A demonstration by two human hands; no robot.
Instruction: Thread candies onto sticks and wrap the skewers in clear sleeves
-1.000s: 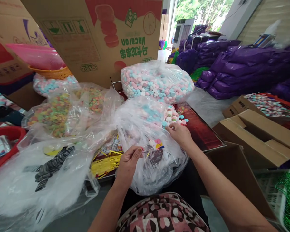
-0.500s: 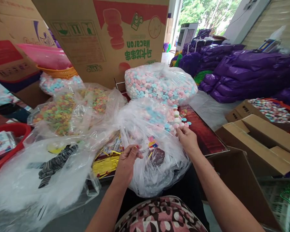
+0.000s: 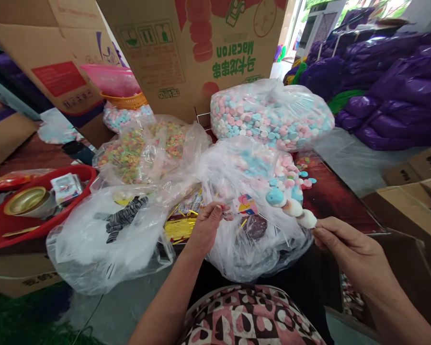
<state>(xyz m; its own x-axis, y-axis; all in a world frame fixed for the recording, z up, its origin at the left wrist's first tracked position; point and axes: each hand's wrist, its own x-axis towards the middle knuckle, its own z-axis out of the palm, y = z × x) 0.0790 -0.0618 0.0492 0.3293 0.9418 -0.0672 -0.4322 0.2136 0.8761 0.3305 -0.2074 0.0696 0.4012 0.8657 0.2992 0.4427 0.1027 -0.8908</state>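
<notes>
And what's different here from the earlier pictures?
The right hand has moved off the candy pile, rightward and toward the wearer; its fingers now hold a row of candies. The view has turned left, showing more of the red basin. The left hand stays pinched beside the card, and the big candy bag sits as before.

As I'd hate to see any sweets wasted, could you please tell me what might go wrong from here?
The row of puffy blue and white sweets, pinched at one end by the bare right hand, might drop. The loose, flat, pale-blue sweets outside the translucent plastic bag could get knocked off the glossy dark red tabletop.
</notes>
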